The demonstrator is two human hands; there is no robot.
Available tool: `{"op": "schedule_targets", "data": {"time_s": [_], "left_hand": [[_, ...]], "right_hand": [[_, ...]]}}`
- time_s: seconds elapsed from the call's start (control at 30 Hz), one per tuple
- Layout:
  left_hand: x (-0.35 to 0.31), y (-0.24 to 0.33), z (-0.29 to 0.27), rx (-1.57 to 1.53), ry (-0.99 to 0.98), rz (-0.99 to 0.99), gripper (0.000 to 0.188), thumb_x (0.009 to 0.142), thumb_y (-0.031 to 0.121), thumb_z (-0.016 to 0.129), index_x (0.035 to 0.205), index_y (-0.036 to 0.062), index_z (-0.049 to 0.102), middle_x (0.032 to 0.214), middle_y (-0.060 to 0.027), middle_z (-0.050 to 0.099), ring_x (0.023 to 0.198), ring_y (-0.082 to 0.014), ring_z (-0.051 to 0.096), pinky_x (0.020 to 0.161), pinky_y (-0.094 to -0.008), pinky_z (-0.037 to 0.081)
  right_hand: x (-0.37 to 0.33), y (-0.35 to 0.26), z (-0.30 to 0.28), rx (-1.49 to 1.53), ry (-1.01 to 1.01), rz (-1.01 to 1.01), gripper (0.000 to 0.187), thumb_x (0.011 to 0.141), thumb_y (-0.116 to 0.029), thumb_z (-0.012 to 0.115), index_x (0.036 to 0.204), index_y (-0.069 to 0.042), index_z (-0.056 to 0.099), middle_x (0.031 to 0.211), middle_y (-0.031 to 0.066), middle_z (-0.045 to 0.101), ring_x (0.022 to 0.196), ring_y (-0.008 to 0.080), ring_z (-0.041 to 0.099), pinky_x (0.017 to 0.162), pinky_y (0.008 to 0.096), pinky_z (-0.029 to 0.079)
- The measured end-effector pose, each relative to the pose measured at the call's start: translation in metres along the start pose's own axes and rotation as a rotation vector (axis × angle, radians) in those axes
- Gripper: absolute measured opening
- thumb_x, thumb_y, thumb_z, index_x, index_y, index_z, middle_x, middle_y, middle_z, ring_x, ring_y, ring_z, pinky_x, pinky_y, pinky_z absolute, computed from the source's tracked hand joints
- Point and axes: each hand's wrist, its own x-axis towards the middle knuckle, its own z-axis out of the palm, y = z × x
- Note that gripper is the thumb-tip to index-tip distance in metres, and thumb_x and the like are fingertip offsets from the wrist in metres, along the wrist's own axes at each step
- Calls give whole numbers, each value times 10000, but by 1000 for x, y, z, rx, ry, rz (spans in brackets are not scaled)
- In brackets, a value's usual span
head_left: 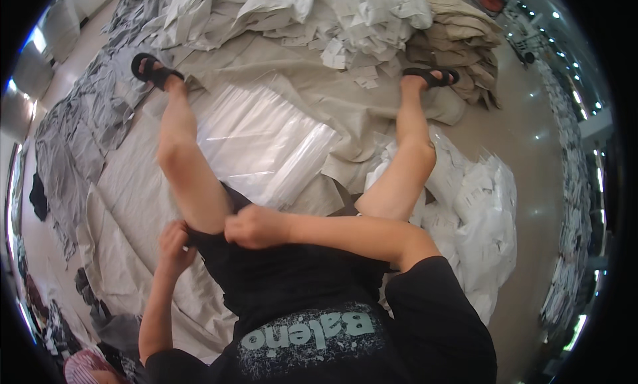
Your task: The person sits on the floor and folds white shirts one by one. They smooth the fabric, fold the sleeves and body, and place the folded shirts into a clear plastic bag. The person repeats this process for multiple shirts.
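I sit with my legs spread on a beige cloth point(126, 191). My left hand point(175, 246) is closed at the outer side of my left thigh, on the leg hem of my black shorts point(216, 250). Across my lap reaches my right arm, and my right hand point(256, 227) is curled into a fist at the inner side of the same hem. The fingertips of the right hand are hidden. Between my legs, beyond the hands, lies a flat stack of clear plastic bags point(266, 141); neither hand touches it.
White plastic-wrapped packs point(475, 211) pile up beside my right leg. Ahead lies a heap of white garments point(286, 12) with paper tags, next to folded brown cloth point(458, 42). Grey cloth point(66, 151) spreads along the left. Part of another person point(90, 367) shows at the lower left.
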Motion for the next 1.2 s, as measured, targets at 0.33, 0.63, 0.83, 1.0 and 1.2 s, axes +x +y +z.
{"op": "schedule_targets", "data": {"time_s": [0.33,0.63,0.83,1.0,1.2], "left_hand": [[41,38,-31,109,-103,-294,165,844,-2,705,762,25,564,700,-135,579,667,-363,627,606,-418,482],[208,-119,197,257,-532,-852,935,1005,586,650,1683,32,321,1210,-293,744,1094,-453,726,905,-534,576],[244,-163,277,340,-324,-828,1020,991,608,644,1676,-55,280,1040,-233,780,958,-422,758,813,-488,602],[304,-196,308,232,-192,-910,1050,980,574,684,1638,-135,272,1046,-271,777,984,-419,762,845,-492,604],[329,-198,265,-204,5,-875,853,946,367,787,1582,-70,425,1095,-251,769,1021,-425,742,924,-489,587]], "right_hand": [[-39,179,-67,39,392,670,296,923,-101,732,1217,-85,750,1099,105,746,953,282,755,884,412,614],[-67,317,-132,-400,24,1284,891,846,-543,865,1480,-13,531,1469,234,606,1367,412,582,1107,523,520],[-73,312,-138,-358,-27,1423,771,826,-565,869,1297,7,653,1288,232,723,1234,409,668,1012,506,553],[-78,306,-126,-38,190,1262,611,882,-460,840,1216,30,696,1126,253,765,1046,418,735,912,465,571],[-117,342,-103,43,574,1199,478,907,-281,806,1265,22,712,1060,221,779,971,399,748,882,450,571]]}}
